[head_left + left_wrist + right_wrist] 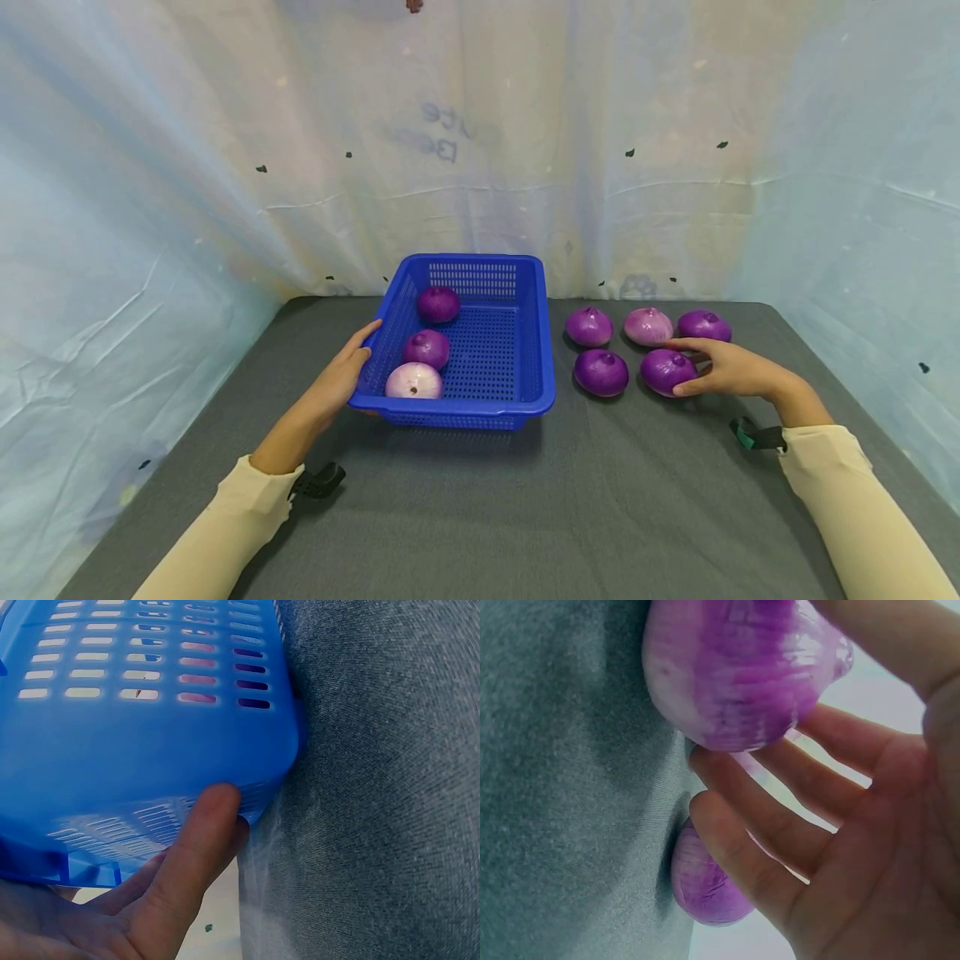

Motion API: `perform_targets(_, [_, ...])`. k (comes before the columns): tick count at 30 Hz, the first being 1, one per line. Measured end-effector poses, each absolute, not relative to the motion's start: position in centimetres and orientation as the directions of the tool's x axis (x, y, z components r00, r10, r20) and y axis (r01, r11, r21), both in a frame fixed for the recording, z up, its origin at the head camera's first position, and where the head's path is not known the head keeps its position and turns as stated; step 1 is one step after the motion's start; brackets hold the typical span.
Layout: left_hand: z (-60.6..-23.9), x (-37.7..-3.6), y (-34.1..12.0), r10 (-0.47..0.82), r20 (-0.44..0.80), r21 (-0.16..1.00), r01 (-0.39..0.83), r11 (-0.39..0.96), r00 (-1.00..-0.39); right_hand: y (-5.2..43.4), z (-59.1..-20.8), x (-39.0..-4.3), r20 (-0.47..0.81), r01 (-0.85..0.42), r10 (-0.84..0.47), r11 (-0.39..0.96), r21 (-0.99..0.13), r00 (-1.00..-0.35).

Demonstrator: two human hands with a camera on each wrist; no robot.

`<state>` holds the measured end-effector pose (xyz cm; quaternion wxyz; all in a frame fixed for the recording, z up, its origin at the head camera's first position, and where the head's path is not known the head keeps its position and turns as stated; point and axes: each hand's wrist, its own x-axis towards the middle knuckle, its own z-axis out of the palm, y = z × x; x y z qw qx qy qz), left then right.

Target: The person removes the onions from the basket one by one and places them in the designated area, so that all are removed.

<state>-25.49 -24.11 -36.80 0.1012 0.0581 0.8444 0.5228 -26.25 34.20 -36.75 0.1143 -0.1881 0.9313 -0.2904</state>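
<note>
Perhaps the smooth onion (663,372) could roll, since the right hand (726,367) spans it, fingers apart; left hand (336,383), straight-fingered, against basket (487,354).

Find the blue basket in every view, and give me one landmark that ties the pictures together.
Head: the blue basket sits near the middle, slightly left of centre, with the left hand at its left side.
Left wrist: it fills most of the upper left, seen close from outside.
Right wrist: not in it.
Shared landmark: the grey tabletop, low in the head view, right in left wrist, left in right wrist.
</note>
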Motion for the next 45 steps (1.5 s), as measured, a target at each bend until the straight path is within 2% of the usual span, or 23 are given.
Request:
perform_targets(25, [-36.9,-25.4,-24.3,0.191,-0.114,0.894,-0.016,0.448,-0.975,33.8,-36.5,-26.2,-0.087,-0.325,-0.454,0.746,-0.581,-0.887])
perform_targets(31, [-36.8,-25.4,-24.1,0.198,-0.095,0.893,0.005,0.450,-0.976,33.5,-34.5,-25.6,-0.049,-0.325,-0.402,0.801,-0.503,-0.914])
perform_targets(37, [-36.6,-25.4,-24.2,0.197,-0.100,0.901,-0.005,0.434,-0.975,30.9,-32.2,-25.6,0.030,-0.383,-0.417,0.801,-0.461,-0.909])
perform_targets(45, [-36.5,-25.4,-23.7,0.205,-0.109,0.891,-0.004,0.453,-0.973,25.3,-30.7,-26.7,0.065,-0.462,-0.501,0.731,-0.502,-0.863])
